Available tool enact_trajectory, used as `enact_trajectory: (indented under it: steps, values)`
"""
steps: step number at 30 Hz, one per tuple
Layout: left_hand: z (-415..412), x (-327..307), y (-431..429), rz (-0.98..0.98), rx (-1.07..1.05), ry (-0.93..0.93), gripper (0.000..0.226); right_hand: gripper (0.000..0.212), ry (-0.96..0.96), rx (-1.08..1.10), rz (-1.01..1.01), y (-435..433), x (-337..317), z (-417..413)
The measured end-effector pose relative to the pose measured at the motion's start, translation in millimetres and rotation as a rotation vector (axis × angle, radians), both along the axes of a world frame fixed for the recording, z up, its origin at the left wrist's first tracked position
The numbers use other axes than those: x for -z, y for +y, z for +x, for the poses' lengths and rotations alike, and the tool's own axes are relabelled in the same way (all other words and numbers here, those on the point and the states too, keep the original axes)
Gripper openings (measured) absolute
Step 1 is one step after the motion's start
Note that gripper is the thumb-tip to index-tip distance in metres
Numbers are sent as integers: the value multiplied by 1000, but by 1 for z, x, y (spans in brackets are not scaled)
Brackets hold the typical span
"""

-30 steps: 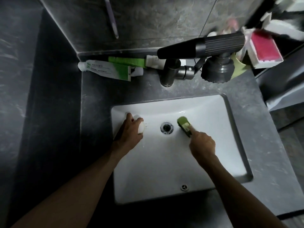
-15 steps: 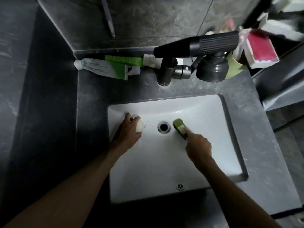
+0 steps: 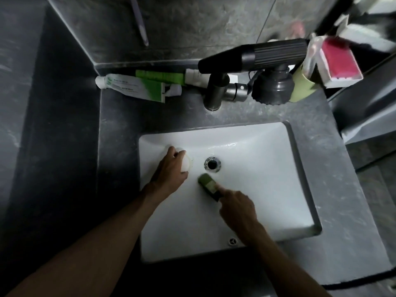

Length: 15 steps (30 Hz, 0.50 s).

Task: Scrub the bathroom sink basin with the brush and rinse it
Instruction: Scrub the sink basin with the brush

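Your right hand [image 3: 237, 207] grips the brush [image 3: 209, 185] at centre frame, just below the drain [image 3: 212, 164]; your left hand [image 3: 171, 170] grips a white object [image 3: 186, 164]. Scrub the basin [image 3: 267, 168] in overlapping strokes, pressing evenly.

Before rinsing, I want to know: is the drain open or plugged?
Open: the drain shows a dark hole, with no plug in it.

white sink basin [image 3: 267, 168], green brush [image 3: 209, 185], speckled grey counter [image 3: 334, 168], black faucet [image 3: 252, 58], green-white toothpaste tubes [image 3: 137, 86], red-white box [image 3: 340, 63]
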<state>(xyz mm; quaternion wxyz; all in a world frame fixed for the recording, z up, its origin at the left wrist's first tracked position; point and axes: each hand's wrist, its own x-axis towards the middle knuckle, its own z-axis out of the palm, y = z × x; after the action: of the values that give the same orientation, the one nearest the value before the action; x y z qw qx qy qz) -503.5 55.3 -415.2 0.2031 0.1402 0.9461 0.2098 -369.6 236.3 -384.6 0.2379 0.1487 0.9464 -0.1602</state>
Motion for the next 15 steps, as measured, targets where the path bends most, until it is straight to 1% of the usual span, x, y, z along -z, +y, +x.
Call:
enact_trajectory:
  steps: [2, 3, 4, 7, 9, 15]
  values:
    - [1, 0, 1, -5, 14, 0, 67, 56, 11, -65, -52, -19, 6, -1]
    - [1, 0, 0, -6, 17, -1, 66, 56, 26, -77, -25, -19, 10, -10]
    - [0, 0, 0, -11, 16, 3, 64, 56, 44, -64, 6, -12, 14, -23]
    - [-1, -1, 0, -37, 17, 10, 63, 56, 91, 69, 78, 30, 15, -47]
    - [-1, -1, 4, -19, 37, 7, 61, 57, 93, 88, 107, 47, 11, -36]
    - [2, -1, 31, 51, 122, 4, 55, 59, 17, 154, 102, 43, 10, 16]
